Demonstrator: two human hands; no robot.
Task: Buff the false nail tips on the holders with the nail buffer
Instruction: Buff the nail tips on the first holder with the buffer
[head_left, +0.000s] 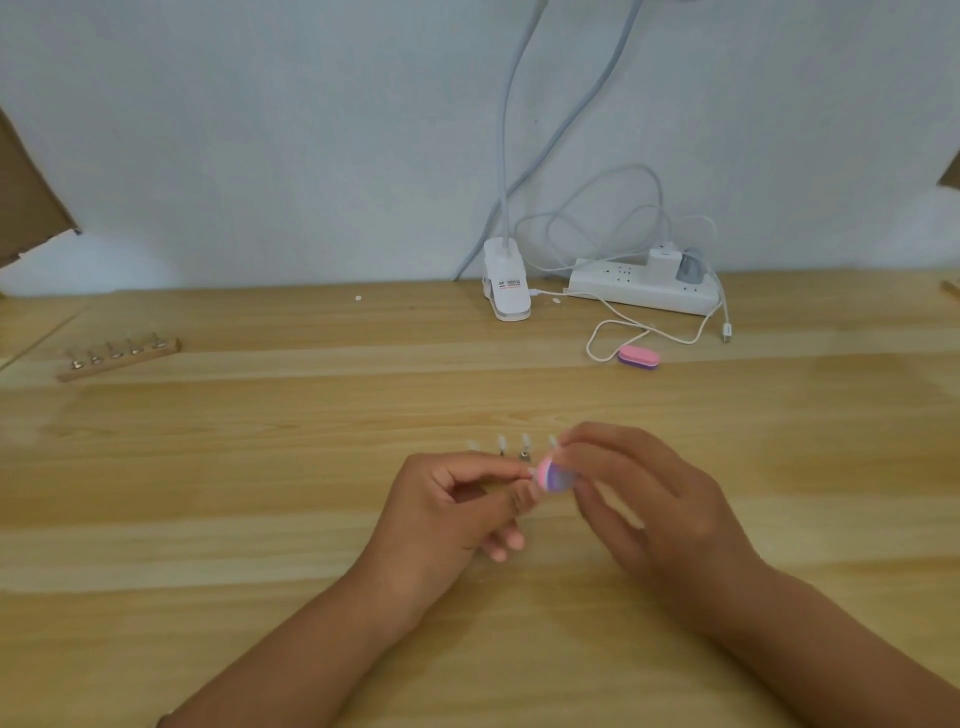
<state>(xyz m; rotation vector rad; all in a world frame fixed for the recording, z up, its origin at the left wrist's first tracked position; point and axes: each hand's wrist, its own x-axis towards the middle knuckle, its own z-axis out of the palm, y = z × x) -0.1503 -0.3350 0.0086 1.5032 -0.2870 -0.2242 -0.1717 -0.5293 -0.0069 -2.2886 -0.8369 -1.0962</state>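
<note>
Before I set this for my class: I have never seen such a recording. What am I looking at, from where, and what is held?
One picture, from a camera worn on a person's head, looking down at a wooden table. The right hand holds a pink and purple nail buffer against a small holder pinched in the left hand. Behind stand more false nail tips. Farther off: a wooden rack of holders, a second buffer, a clip lamp base, a power strip.

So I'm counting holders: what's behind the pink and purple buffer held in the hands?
Behind the pink and purple nail buffer, four pale false nail tips stand in a row on the wooden table. The hands hide their base and any further tips.
</note>
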